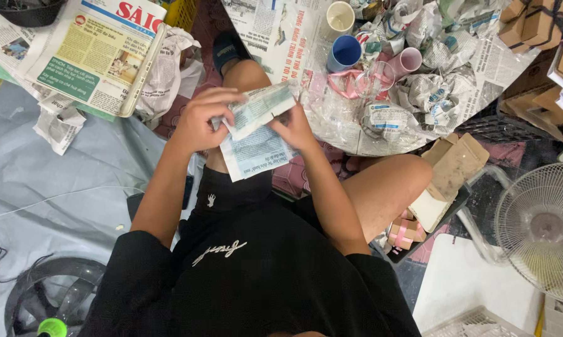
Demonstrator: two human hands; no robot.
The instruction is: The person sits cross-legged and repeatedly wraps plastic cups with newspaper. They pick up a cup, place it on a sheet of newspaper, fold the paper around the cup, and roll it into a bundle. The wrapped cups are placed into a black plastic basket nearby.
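Observation:
I sit on the floor, and both hands work a sheet of newspaper (pixel 251 148) over my lap. My left hand (pixel 201 120) grips the sheet's left side, fingers curled over its folded top. My right hand (pixel 294 126) pinches the folded upper part from the right. Whatever the paper wraps is hidden inside it. The sheet's lower half hangs loose toward my black shorts.
Ahead lie a blue cup (pixel 343 52), a pink cup (pixel 406 61), a white cup (pixel 340 17) and several paper-wrapped bundles (pixel 387 118) on spread newspaper. A newspaper stack (pixel 100 53) sits left, cardboard boxes (pixel 453 163) and a white fan (pixel 543 228) right, and a dark fan (pixel 50 293) at lower left.

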